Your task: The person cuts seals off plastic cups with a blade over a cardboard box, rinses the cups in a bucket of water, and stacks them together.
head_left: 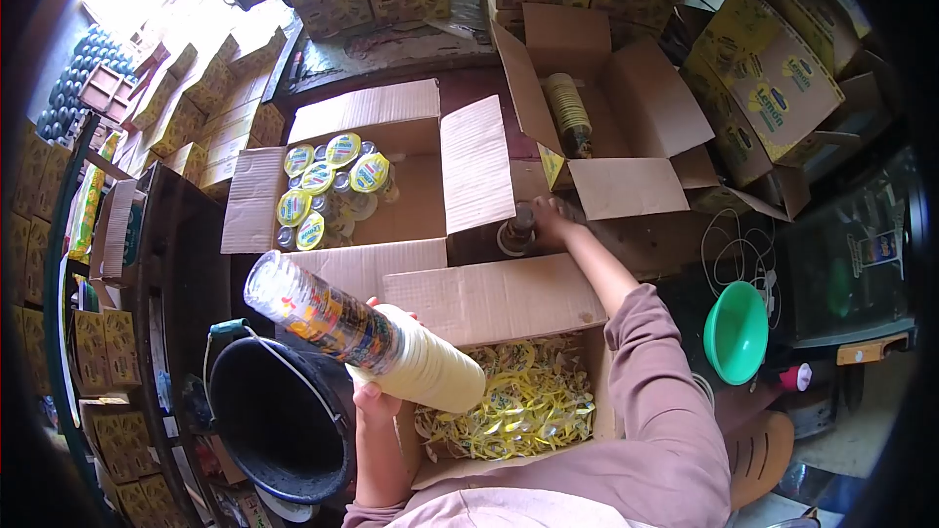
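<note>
My left hand (376, 409) is wrapped around a long stack of nested plastic cups (416, 362), tilted up to the left. The stack's upper part is clear with colourful print and its lower part is cream. Beyond the near box flap, my right hand (554, 219) has its fingers curled beside a small dark brown cylindrical object (518, 231) and seems to touch it; what is in the fingers is partly hidden. Left of it, an open carton (401, 161) contains several lidded cups (318, 178). Below my hands lies a carton of shredded yellow strips (518, 401).
Another open carton (636, 88) at the back holds a stack of cups (569, 112). A black bucket (279, 420) stands at left, a green bowl (736, 332) at right. Printed lemon cartons (768, 88) are stacked around. A white cable (729, 244) trails near the bowl.
</note>
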The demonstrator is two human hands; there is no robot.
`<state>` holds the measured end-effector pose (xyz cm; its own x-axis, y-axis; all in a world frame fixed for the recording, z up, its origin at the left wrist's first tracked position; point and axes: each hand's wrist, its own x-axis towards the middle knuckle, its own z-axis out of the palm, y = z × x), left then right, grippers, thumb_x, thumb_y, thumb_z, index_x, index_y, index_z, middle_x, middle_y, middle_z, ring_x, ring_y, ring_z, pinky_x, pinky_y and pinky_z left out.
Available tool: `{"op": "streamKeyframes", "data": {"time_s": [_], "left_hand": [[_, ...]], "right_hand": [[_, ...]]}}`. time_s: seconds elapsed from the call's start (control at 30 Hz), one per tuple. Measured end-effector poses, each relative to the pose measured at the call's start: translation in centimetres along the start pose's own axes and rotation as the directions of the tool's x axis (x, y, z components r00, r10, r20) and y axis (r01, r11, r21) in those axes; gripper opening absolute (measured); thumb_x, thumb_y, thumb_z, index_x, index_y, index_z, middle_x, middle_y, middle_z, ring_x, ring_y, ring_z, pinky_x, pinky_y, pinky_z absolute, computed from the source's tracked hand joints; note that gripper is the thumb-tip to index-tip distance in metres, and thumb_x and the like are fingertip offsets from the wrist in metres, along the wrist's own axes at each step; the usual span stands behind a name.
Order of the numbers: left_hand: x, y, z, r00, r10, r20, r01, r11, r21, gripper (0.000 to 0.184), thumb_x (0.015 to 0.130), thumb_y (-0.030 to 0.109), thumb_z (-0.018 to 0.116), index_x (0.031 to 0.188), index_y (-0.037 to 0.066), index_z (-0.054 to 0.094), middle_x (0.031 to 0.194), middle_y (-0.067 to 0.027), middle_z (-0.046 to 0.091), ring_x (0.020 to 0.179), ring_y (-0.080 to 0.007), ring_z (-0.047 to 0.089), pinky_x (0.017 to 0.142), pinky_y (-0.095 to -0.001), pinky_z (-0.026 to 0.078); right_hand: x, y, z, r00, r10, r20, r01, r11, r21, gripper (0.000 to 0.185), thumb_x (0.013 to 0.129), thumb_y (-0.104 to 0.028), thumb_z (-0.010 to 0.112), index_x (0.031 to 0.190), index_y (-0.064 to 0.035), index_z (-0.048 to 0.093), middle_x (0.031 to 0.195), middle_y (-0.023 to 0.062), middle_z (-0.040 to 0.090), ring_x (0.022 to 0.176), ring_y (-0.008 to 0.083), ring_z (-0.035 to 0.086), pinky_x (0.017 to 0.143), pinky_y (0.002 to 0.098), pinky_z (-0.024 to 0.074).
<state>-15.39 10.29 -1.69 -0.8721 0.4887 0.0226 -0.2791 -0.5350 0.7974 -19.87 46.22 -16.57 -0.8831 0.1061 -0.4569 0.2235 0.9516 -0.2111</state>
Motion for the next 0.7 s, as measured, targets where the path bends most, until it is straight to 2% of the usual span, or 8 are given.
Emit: {"op": "streamKeyframes", "data": {"time_s": [0.2, 0.23, 0.3, 0.37, 0.47, 0.5, 0.6, 0.7], "left_hand": [[-0.4, -1.6, -0.2, 0.998, -0.054, 0.013, 0.053, 0.997, 0.057, 0.094, 0.061, 0.044, 0.065, 0.136, 0.007, 0.021, 0.115, -0.0185, 0.049, 0.103, -0.0282, 0.054, 0.088, -0.0404, 0.045], [-0.5, -2.3, -1.0, 0.998, -0.056, 0.01, 0.055, 0.997, 0.054, 0.092, 0.06, 0.041, 0.065, 0.135, 0.007, 0.023, 0.114, -0.0184, 0.05, 0.103, -0.0281, 0.054, 0.088, -0.0398, 0.045], [-0.1, -2.2, 0.6, 0.992, -0.129, -0.01, 0.129, 0.988, 0.082, 0.089, 0.062, 0.048, 0.062, 0.133, 0.006, 0.027, 0.114, -0.0161, 0.051, 0.102, -0.0262, 0.054, 0.086, -0.0397, 0.046], [1.6, -2.6, 1.4, 0.976, -0.209, 0.058, 0.208, 0.978, 0.022, 0.078, 0.069, 0.054, 0.054, 0.126, 0.003, 0.039, 0.11, -0.0129, 0.055, 0.099, -0.0231, 0.055, 0.084, -0.0386, 0.046], [4.1, -3.3, 3.2, 0.92, -0.393, -0.007, 0.388, 0.911, -0.141, 0.064, 0.078, 0.051, 0.044, 0.118, 0.002, 0.047, 0.109, -0.0113, 0.056, 0.096, -0.0234, 0.057, 0.086, -0.039, 0.044], [4.3, -3.6, 3.5, 0.926, -0.377, 0.001, 0.374, 0.918, -0.128, 0.064, 0.078, 0.052, 0.044, 0.119, 0.003, 0.047, 0.11, -0.0113, 0.056, 0.098, -0.0235, 0.056, 0.087, -0.039, 0.044], [4.7, -4.8, 4.9, 0.93, -0.365, 0.031, 0.367, 0.925, -0.103, 0.063, 0.079, 0.051, 0.047, 0.122, 0.004, 0.044, 0.114, -0.0114, 0.054, 0.103, -0.0236, 0.054, 0.09, -0.0392, 0.042], [4.1, -6.2, 5.4, 0.909, -0.412, 0.054, 0.415, 0.907, -0.076, 0.063, 0.081, 0.044, 0.053, 0.129, 0.007, 0.032, 0.126, -0.0102, 0.045, 0.116, -0.0211, 0.044, 0.098, -0.0385, 0.033]], "right_hand": [[-5.9, 0.0, -5.5, 0.985, -0.098, -0.14, 0.129, 0.964, 0.234, 0.056, 0.074, -0.029, 0.064, 0.113, 0.008, 0.049, 0.132, 0.0221, 0.04, 0.121, 0.0302, 0.041, 0.1, 0.0329, 0.0338], [-7.6, -0.3, -6.0, 0.959, -0.068, -0.274, 0.144, 0.953, 0.268, 0.059, 0.077, -0.033, 0.064, 0.118, 0.0066, 0.048, 0.123, 0.0228, 0.047, 0.117, 0.0306, 0.045, 0.098, 0.0337, 0.0376], [-13.0, -4.1, -9.4, 0.96, 0.016, -0.279, 0.134, 0.851, 0.508, 0.067, 0.079, -0.043, 0.061, 0.124, 0.0032, 0.043, 0.116, 0.0212, 0.052, 0.112, 0.0279, 0.049, 0.095, 0.0347, 0.0403], [-15.9, -6.7, -8.3, 0.894, -0.143, -0.425, 0.41, 0.644, 0.645, 0.076, 0.079, -0.051, 0.058, 0.133, -0.0035, 0.033, 0.112, 0.0182, 0.052, 0.109, 0.0259, 0.05, 0.093, 0.0382, 0.0414], [-19.5, -10.0, -4.8, 0.865, -0.294, -0.407, 0.501, 0.434, 0.749, 0.109, 0.065, -0.067, 0.061, 0.142, -0.0101, 0.009, 0.128, 0.0195, 0.04, 0.116, 0.0314, 0.043, 0.095, 0.0469, 0.0389], [-21.0, -11.4, -4.5, 0.886, -0.289, -0.363, 0.464, 0.564, 0.684, 0.116, 0.062, -0.066, 0.066, 0.141, -0.0066, 0.005, 0.131, 0.0215, 0.037, 0.119, 0.0353, 0.04, 0.095, 0.0482, 0.0396], [-23.2, -13.8, -1.5, 0.908, -0.134, -0.397, 0.384, 0.648, 0.658, 0.113, 0.059, -0.04, 0.08, 0.139, -0.0036, 0.009, 0.131, 0.02, 0.039, 0.119, 0.0325, 0.043, 0.096, 0.0416, 0.0403], [-23.7, -13.8, 1.4, 0.823, -0.004, -0.567, 0.487, 0.519, 0.703, 0.104, 0.06, -0.027, 0.081, 0.138, -0.0031, 0.015, 0.125, 0.0173, 0.045, 0.115, 0.0291, 0.048, 0.095, 0.0378, 0.0408]]}}
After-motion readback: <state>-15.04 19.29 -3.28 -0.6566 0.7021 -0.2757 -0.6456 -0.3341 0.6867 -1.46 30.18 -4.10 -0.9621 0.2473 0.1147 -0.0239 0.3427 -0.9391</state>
